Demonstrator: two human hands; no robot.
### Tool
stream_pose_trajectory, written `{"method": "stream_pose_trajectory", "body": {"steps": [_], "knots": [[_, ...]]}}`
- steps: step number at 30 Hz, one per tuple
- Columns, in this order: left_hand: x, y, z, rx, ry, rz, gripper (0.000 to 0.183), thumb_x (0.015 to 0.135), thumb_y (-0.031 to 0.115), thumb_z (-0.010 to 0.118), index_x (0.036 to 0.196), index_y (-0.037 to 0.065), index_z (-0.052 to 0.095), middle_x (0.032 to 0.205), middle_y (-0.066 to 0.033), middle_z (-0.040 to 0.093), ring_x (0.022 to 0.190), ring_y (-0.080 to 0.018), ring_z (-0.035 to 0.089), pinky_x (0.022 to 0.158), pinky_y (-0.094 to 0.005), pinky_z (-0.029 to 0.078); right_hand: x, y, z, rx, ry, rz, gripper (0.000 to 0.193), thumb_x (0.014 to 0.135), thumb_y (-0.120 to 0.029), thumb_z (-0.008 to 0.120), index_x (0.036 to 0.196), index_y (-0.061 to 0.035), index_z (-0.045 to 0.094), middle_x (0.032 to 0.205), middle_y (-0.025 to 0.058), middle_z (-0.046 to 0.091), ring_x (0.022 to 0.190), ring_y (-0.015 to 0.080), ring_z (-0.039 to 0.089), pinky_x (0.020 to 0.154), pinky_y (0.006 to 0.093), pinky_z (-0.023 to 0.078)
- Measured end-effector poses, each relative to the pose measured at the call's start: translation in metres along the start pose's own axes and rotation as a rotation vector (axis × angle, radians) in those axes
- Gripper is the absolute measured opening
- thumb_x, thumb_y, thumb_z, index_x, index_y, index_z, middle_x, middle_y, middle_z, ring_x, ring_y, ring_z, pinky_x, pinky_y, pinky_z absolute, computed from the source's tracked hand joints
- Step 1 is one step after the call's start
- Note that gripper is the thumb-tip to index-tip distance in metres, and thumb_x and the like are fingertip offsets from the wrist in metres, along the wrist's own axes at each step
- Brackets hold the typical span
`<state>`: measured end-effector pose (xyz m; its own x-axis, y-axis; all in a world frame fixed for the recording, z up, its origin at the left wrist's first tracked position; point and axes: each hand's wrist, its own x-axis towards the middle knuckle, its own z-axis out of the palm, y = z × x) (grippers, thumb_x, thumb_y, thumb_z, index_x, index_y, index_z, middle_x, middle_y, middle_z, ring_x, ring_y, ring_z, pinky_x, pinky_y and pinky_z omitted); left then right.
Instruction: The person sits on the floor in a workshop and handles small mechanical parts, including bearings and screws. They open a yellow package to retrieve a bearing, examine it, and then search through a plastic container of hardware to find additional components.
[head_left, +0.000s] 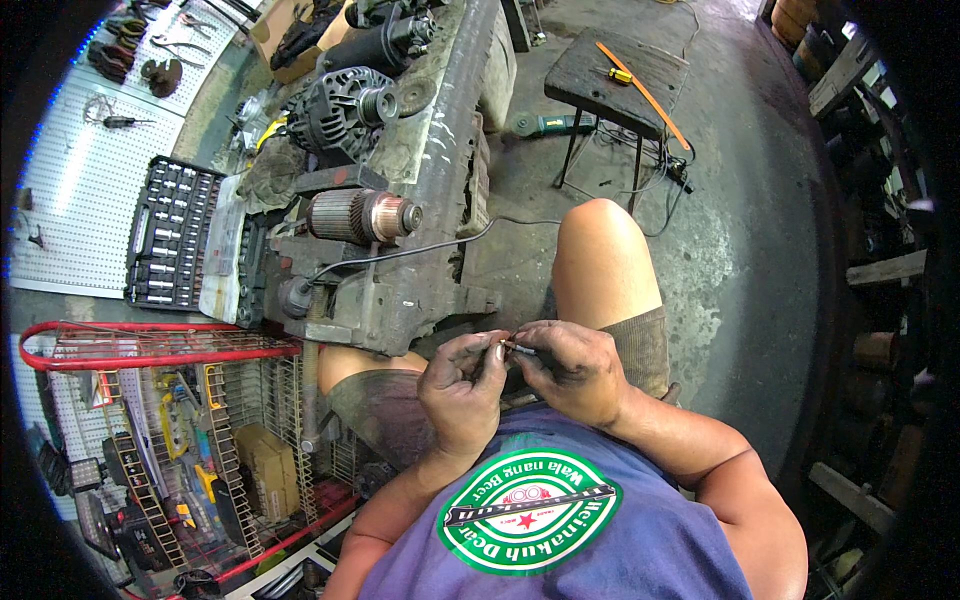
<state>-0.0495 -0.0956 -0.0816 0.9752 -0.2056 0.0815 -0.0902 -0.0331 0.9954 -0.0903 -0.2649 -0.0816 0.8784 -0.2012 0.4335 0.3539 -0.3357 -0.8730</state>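
Slender piece [523, 349] above the lap, long axis roughly crosswise, one end toward the left hand [460, 385]. Right-hand [575, 370] fingertips grip it and partly hide it; left fingertips are pinched together, their hold unclear. Upper left: armature [345, 217] on workbench [437, 185]; beyond the knee [603, 245], stool [585, 85].

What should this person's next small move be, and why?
Probably a slight turn of the small part with the right hand, the left hand steadying it: both hands appear to pinch it, close together. The part is too small to identify, so the turning direction is unclear.
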Motion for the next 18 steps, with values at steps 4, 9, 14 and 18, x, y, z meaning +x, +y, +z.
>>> {"method": "stream_pose_trajectory", "body": {"steps": [4, 9, 14, 18], "knots": [[0.0008, -0.0023, -0.0008, -0.022, -0.008, 0.009, 0.025, 0.097, -0.012, 0.069, 0.119, -0.002, 0.062, 0.114, -0.0196, 0.077, 0.104, -0.0212, 0.076, 0.091, -0.0316, 0.063, 0.0006, 0.0004, 0.0003, -0.014, -0.001, -0.017, 0.024, 0.083, 0.004, 0.081, 0.103, 0.002, 0.069, 0.102, 0.0189, 0.078, 0.091, 0.0314, 0.08, 0.076, 0.0371, 0.065], [-0.0001, -0.0049, -0.0021, -0.065, -0.025, 0.016, 0.027, 0.096, -0.012, 0.069, 0.12, -0.002, 0.062, 0.114, -0.0199, 0.077, 0.106, -0.0228, 0.076, 0.093, -0.0325, 0.063, 0.0013, 0.0, 0.0013, -0.007, 0.01, -0.01, 0.023, 0.083, 0.004, 0.082, 0.102, 0.0025, 0.068, 0.102, 0.0192, 0.078, 0.091, 0.0314, 0.08, 0.076, 0.0372, 0.065], [-0.0005, -0.0053, -0.0022, 0.002, -0.034, 0.048, 0.027, 0.095, -0.013, 0.069, 0.119, -0.002, 0.063, 0.115, -0.0205, 0.077, 0.107, -0.0232, 0.076, 0.093, -0.0334, 0.063, 0.0015, 0.0006, 0.0011, -0.013, 0.007, -0.019, 0.024, 0.083, 0.004, 0.082, 0.102, 0.0024, 0.068, 0.102, 0.0195, 0.078, 0.091, 0.032, 0.08, 0.076, 0.0376, 0.065], [-0.0016, -0.0042, -0.0025, -0.021, -0.032, 0.017, 0.028, 0.095, -0.013, 0.07, 0.119, -0.001, 0.064, 0.115, -0.0197, 0.077, 0.107, -0.0226, 0.076, 0.092, -0.0333, 0.063, 0.0005, 0.001, 0.0003, -0.017, 0.001, -0.018, 0.025, 0.082, 0.004, 0.082, 0.102, 0.0022, 0.069, 0.102, 0.02, 0.078, 0.092, 0.0326, 0.08, 0.077, 0.0381, 0.065]]}}
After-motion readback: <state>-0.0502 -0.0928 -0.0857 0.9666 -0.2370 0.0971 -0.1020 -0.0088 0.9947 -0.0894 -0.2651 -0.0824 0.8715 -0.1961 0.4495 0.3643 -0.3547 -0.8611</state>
